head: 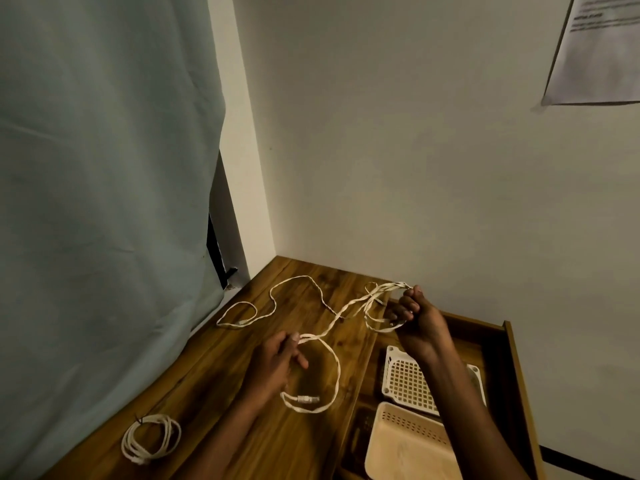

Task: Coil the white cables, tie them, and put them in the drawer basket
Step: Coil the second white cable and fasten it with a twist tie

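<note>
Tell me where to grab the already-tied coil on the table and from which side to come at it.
Take the tied coil at its far-left edge, where the dark tie bunches all the loops together. It lies flat on the wooden table, so come down from above and pinch across the bundle there. A grip elsewhere would probably catch only some strands, though the tie should keep the coil together.

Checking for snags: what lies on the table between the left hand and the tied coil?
Only bare wooden table between the left hand and the tied coil, per the head view.
</note>
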